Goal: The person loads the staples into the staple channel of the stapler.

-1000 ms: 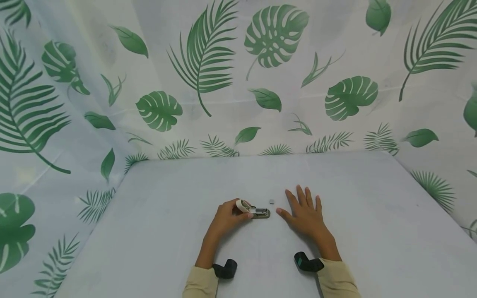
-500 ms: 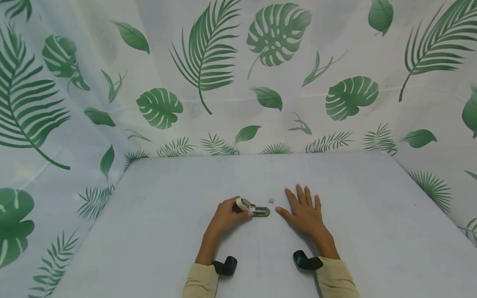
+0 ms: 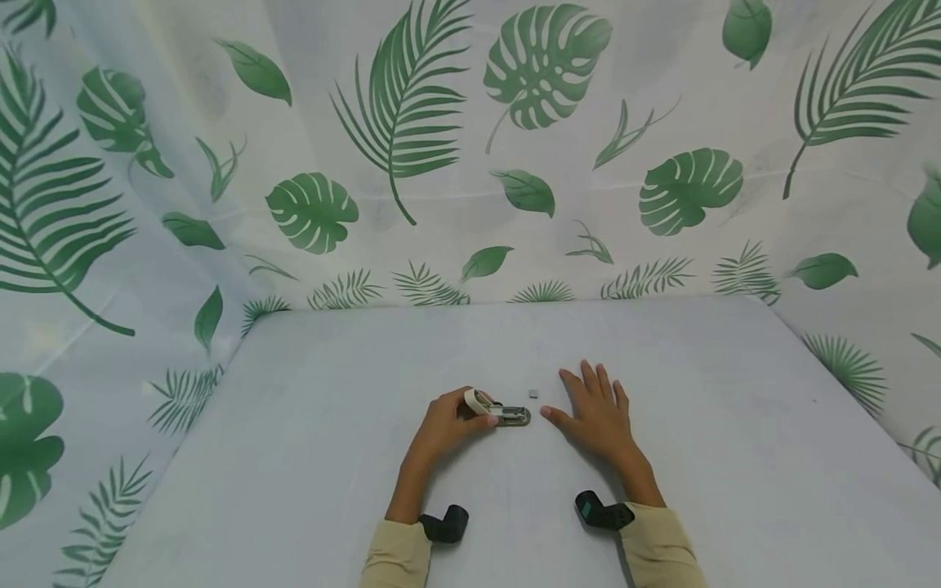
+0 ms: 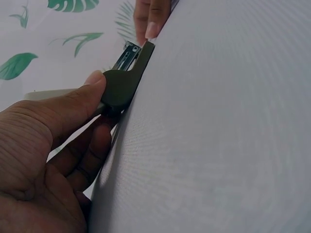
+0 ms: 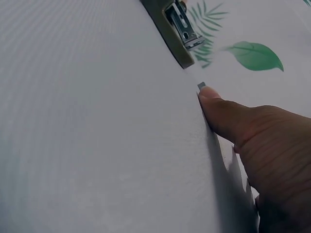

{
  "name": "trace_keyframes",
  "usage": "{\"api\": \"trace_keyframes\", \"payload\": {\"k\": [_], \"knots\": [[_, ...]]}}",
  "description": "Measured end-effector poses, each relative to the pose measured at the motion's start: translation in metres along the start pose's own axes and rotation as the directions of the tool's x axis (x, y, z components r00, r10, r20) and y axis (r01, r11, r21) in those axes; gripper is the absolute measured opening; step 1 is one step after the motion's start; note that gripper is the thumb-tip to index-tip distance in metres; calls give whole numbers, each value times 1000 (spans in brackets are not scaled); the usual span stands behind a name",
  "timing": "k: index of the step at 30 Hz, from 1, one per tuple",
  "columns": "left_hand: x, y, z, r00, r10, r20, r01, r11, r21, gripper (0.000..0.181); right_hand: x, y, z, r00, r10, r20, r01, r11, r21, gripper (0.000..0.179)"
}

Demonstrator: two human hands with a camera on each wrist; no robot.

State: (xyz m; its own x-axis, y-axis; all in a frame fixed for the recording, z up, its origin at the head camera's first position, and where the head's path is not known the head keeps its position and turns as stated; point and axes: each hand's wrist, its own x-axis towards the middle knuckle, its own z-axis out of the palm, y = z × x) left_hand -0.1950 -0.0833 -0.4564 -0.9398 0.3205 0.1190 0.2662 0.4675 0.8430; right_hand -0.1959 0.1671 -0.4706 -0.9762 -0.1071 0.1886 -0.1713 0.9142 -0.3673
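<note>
A small stapler [image 3: 512, 416] lies on the white table with its cream top arm swung up and back, baring the metal staple channel. My left hand [image 3: 447, 428] grips its hinge end between thumb and fingers; in the left wrist view the thumb presses the side of the olive-green body [image 4: 120, 87]. Just beyond the stapler's front end sits a tiny grey block [image 3: 533, 394], perhaps a strip of staples. To the right of it my right hand [image 3: 599, 418] rests on the table, fingers spread and holding nothing. In the right wrist view its thumb tip partly hides the grey block [image 5: 201, 85].
The white-covered table [image 3: 331, 367] spreads out around both hands. Behind and beside it hangs a white cloth [image 3: 456, 204] printed with green leaves. A black wrist camera [image 3: 445, 524] is strapped on each forearm.
The head view has shifted very slightly. The right hand has drifted a touch to the left; the left hand and the stapler keep their pose.
</note>
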Motion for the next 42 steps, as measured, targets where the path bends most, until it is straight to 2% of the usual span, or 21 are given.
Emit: {"api": "trace_keyframes", "payload": {"k": [5, 10, 16, 22, 30, 42], "knots": [[-1, 1, 0, 1000, 1, 0, -1, 1000, -6, 31, 5, 2, 1, 999, -22, -38, 23, 999, 32, 74], [-2, 0, 0, 1000, -4, -10, 4, 1000, -6, 30, 10, 0, 4, 997, -33, -77, 40, 996, 83, 61], [-2, -1, 0, 1000, -5, 0, 5, 1000, -10, 30, 12, -5, 7, 995, -9, -101, 21, 992, 126, 40], [-3, 0, 1, 1000, 8, -1, -8, 1000, 2, 30, 11, -8, 7, 990, 41, -134, -21, 988, 150, 27], [-1, -1, 2, 1000, -10, -7, 10, 1000, 1, 31, 12, -12, 4, 985, 48, -168, -15, 981, 192, 21], [-2, -1, 3, 1000, 16, -14, -17, 1000, -10, 29, 15, -12, 10, 977, 85, -193, -50, 983, 177, 15]]}}
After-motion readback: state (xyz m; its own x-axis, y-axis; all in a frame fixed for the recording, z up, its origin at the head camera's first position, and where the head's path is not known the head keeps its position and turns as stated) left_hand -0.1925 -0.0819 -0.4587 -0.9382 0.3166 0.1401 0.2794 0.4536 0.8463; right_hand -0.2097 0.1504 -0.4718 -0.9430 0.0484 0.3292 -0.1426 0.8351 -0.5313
